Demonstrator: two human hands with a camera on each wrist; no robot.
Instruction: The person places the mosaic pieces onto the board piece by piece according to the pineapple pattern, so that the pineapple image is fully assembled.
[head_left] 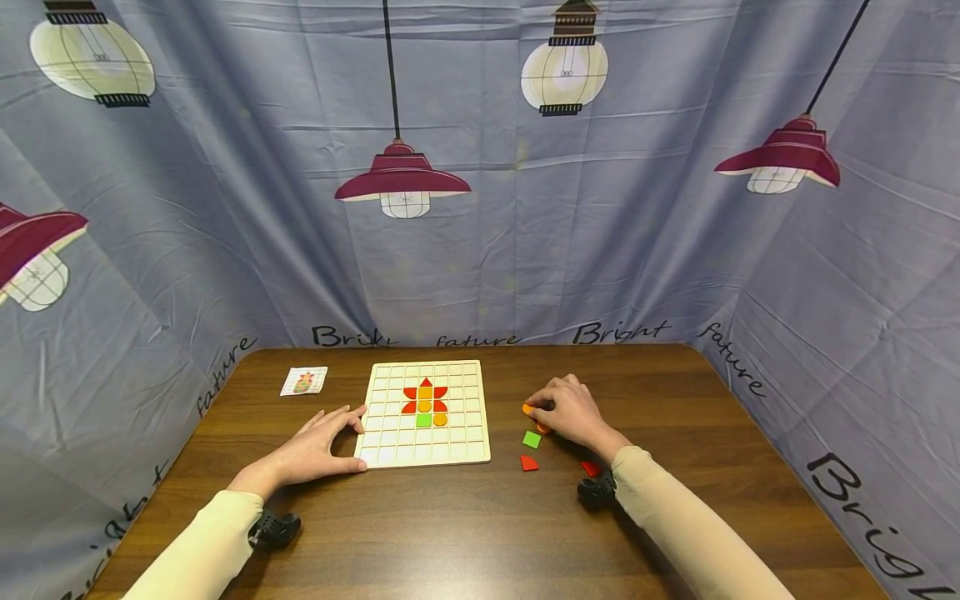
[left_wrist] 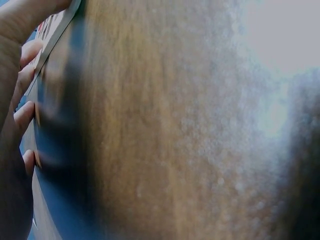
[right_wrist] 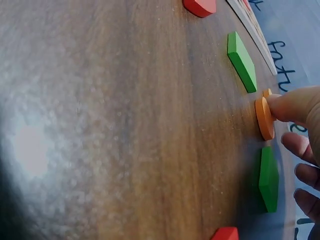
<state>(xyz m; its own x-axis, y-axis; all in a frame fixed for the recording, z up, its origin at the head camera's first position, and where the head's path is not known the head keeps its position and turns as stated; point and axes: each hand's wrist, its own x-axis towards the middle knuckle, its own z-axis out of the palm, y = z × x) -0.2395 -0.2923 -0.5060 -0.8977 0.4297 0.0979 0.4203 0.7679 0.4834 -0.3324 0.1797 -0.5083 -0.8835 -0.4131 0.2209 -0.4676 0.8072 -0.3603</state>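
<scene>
Can see the left hand's grip [head_left: 318, 446] spread, with thumb and fingertips touching the left edge of the cream grid board [head_left: 450, 454]. Can make out only a slanting sliver of that board in the left wrist view, beside blurred tabletop [head_left: 420, 533]. Can see the right hand's grip [head_left: 566, 408] pinching an orange disc [head_left: 527, 409], right of the board; cannot tell whether lifted or resting, being mostly covered by the thumb in the right wrist view. Can see a second orange disc [right_wrist: 264, 119] plainly there, but only partly from the head. Can find one green square [head_left: 532, 439] on the near side of that disc, and another green tile [right_wrist: 269, 180] only in the right wrist view. Can see a red quarter-round [head_left: 528, 462] nearer still, and farther right a red piece [head_left: 591, 468] partly hidden by the black wrist camera [head_left: 596, 492]; both cut off in the right wrist view.
</scene>
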